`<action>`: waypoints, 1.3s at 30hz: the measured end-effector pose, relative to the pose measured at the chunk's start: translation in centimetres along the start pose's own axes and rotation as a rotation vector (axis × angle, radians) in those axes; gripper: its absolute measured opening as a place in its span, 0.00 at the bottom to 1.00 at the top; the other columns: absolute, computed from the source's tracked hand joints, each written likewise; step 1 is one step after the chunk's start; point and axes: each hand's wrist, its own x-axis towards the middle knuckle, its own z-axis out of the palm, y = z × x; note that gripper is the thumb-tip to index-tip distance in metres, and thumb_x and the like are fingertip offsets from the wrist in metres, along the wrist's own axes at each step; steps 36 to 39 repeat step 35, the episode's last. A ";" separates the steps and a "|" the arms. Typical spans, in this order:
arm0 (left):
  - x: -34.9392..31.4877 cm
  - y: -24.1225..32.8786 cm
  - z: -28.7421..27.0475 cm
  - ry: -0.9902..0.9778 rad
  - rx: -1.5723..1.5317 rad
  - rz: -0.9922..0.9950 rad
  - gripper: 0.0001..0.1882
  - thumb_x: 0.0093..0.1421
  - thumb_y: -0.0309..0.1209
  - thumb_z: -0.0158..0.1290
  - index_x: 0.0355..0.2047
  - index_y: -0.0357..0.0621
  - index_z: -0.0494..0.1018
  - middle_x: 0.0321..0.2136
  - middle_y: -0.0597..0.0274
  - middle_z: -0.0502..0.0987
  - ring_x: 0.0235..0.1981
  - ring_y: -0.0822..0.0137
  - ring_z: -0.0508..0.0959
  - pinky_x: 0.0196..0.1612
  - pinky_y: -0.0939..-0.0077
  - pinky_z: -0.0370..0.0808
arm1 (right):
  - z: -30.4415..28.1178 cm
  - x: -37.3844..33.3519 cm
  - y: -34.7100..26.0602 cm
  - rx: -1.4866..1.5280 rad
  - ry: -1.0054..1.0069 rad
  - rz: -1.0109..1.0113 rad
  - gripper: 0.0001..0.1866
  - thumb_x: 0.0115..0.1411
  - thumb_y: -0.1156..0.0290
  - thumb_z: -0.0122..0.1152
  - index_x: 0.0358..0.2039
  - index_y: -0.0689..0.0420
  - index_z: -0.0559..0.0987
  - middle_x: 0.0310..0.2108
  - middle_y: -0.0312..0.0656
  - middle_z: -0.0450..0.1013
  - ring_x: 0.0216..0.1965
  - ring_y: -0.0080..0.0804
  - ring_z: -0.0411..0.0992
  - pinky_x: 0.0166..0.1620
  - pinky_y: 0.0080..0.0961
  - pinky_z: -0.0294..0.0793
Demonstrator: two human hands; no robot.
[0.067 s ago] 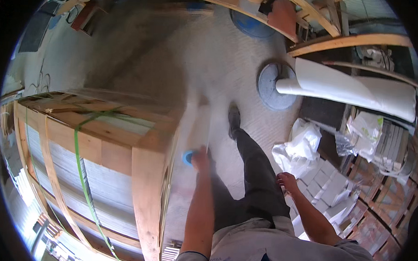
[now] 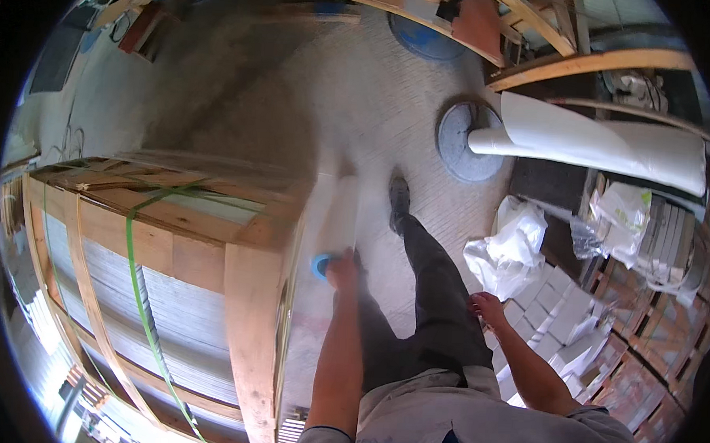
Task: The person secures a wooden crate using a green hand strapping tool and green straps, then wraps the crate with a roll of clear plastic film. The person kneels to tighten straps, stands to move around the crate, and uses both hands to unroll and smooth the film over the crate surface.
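Observation:
My left hand [image 2: 341,270] is closed at the near end of what looks like a roll of clear stretch film [image 2: 340,209], by its blue ring-shaped end [image 2: 319,266]. The pale roll stretches away from the hand over the floor, close beside the corner of a wooden crate [image 2: 251,328]. Hazy clear film seems to run along the crate's far side. Beside my right thigh hangs my right hand [image 2: 488,308], fingers loosely bent and apart, with nothing visible in it.
Green strapping [image 2: 137,275] crosses the crate, which holds pale stacked sheets. To the right lie a white plastic bag [image 2: 506,248], white boxes [image 2: 553,309] and wrapped pallets [image 2: 658,346]. Farther off, a large white roll [image 2: 604,145] lies by a round grey base [image 2: 463,143]. Timber stands beyond.

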 end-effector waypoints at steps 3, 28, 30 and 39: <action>-1.8 -4.0 0.0 0.000 0.242 0.115 0.32 0.52 0.56 0.56 0.31 0.31 0.77 0.30 0.36 0.79 0.35 0.39 0.79 0.43 0.52 0.75 | 2.1 -1.9 3.5 -0.188 0.052 -0.052 0.15 0.60 0.63 0.55 0.38 0.63 0.78 0.30 0.41 0.76 0.28 0.27 0.73 0.32 0.25 0.73; -16.0 -22.5 4.6 -0.097 0.328 0.203 0.26 0.56 0.51 0.52 0.35 0.36 0.76 0.31 0.43 0.79 0.35 0.45 0.80 0.39 0.54 0.77 | 2.3 -9.3 25.3 0.062 -0.088 0.024 0.14 0.61 0.60 0.56 0.38 0.59 0.78 0.32 0.39 0.78 0.27 0.27 0.76 0.31 0.24 0.75; -17.2 -24.6 4.5 -0.148 0.449 0.395 0.19 0.56 0.45 0.52 0.34 0.38 0.76 0.30 0.45 0.79 0.34 0.46 0.80 0.38 0.54 0.77 | 1.3 -9.6 27.4 0.088 -0.086 0.019 0.14 0.60 0.60 0.56 0.37 0.58 0.78 0.31 0.39 0.78 0.27 0.26 0.76 0.30 0.23 0.75; -19.3 -32.0 7.0 0.028 0.474 0.822 0.10 0.51 0.34 0.54 0.31 0.42 0.75 0.29 0.45 0.77 0.35 0.47 0.78 0.37 0.57 0.77 | 0.3 -10.6 34.2 0.205 -0.068 0.047 0.15 0.60 0.62 0.56 0.38 0.61 0.77 0.31 0.40 0.77 0.25 0.26 0.74 0.24 0.19 0.70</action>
